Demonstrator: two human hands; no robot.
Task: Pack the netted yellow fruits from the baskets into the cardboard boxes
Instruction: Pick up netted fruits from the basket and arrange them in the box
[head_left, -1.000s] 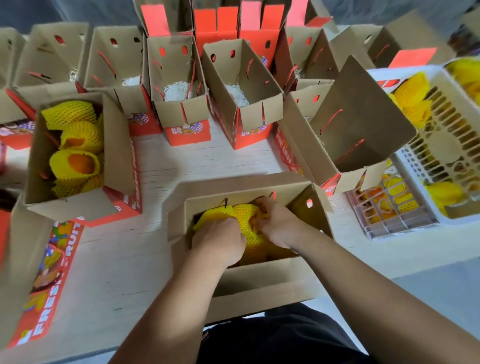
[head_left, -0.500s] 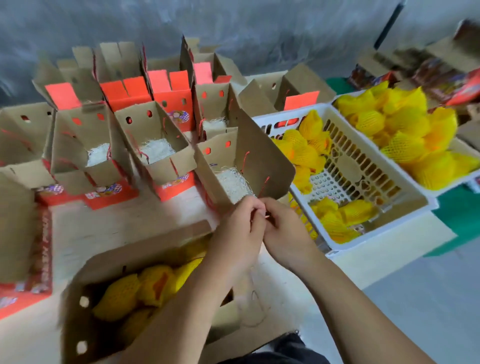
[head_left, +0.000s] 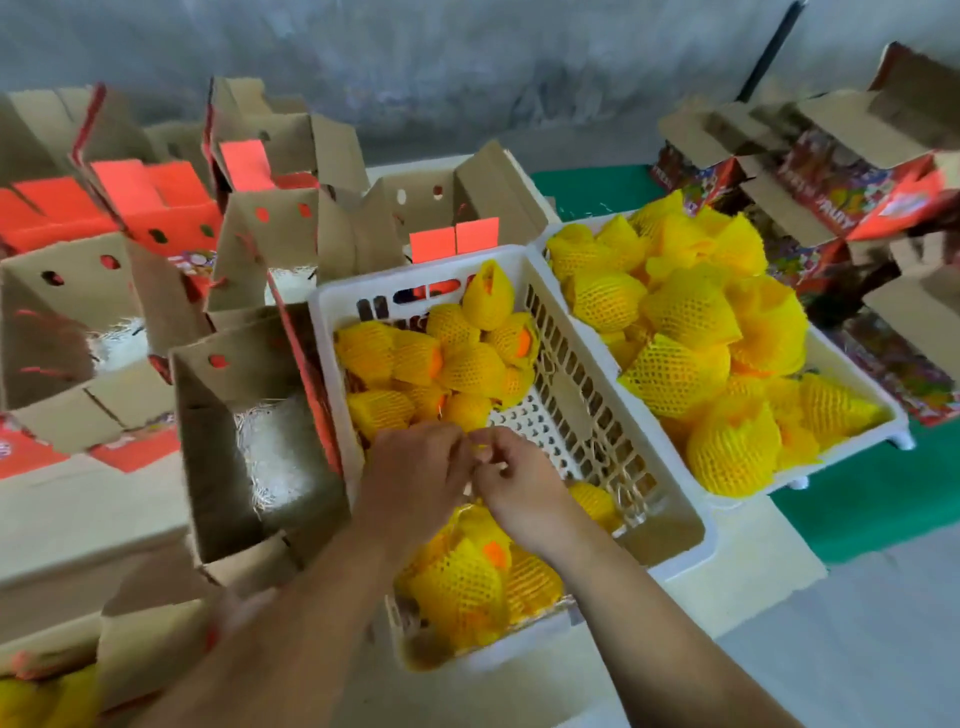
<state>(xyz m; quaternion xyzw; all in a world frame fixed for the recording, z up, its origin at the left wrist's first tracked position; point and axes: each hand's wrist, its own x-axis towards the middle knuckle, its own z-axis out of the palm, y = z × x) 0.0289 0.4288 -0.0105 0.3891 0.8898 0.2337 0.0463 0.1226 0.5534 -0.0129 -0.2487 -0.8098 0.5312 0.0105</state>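
A grey wall backs a pale tabletop (head_left: 93, 514) crowded with open cardboard boxes and two white baskets. The nearer basket (head_left: 675, 525) is partly emptied, netted yellow fruits (head_left: 467, 364) bunched at its far end and a few more at its near corner. The farther basket (head_left: 831, 364) is heaped high. Just left of the nearer basket stands an open box (head_left: 223, 467) lined with white shredded padding (head_left: 280, 457). It holds no fruit yet.

Both hands meet above the nearer basket. The left hand (head_left: 415, 478) and right hand (head_left: 519, 493) have their fingertips together, apparently pinching a small yellow scrap between them. What each grip holds is too small to make out for certain.

The risks lie mostly in handling. The foam nets sit loosely, so a fruit lifted by its netting alone could slip free and fall. The open box has a tall flap (head_left: 306, 374) leaning against the basket wall, and a hurried transfer could catch it and tip the box. The heaped farther basket could shed fruit if the tabletop is jolted.
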